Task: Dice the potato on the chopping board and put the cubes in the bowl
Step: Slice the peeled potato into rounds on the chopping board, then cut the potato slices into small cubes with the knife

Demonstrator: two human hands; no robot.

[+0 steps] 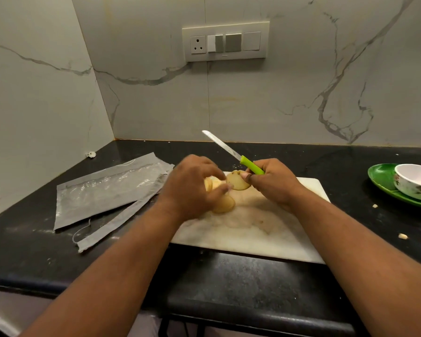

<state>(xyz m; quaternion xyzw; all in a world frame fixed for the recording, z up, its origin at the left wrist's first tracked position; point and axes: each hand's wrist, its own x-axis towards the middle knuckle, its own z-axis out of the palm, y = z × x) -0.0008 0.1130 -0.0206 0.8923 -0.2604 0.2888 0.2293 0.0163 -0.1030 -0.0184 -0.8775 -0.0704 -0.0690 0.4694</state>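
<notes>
A person's left hand point(192, 183) pinches potato slices point(210, 184) together on the chopping board point(265, 229), apparently stacking them for dicing; the right hand point(272, 181) grips one green-handled knife point(229, 152), blade raised clear, thumb touching another slice point(238, 182); a third slice point(225, 204) lies flat; one bowl point(416, 181) waits far right on a green plate point(384, 181).

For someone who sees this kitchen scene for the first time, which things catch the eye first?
Two hands meet over the white chopping board at the centre: the right hand grips a green-handled knife with its blade raised toward the wall, and the left hand holds potato slices. A white bowl sits on a green plate at far right.
</notes>
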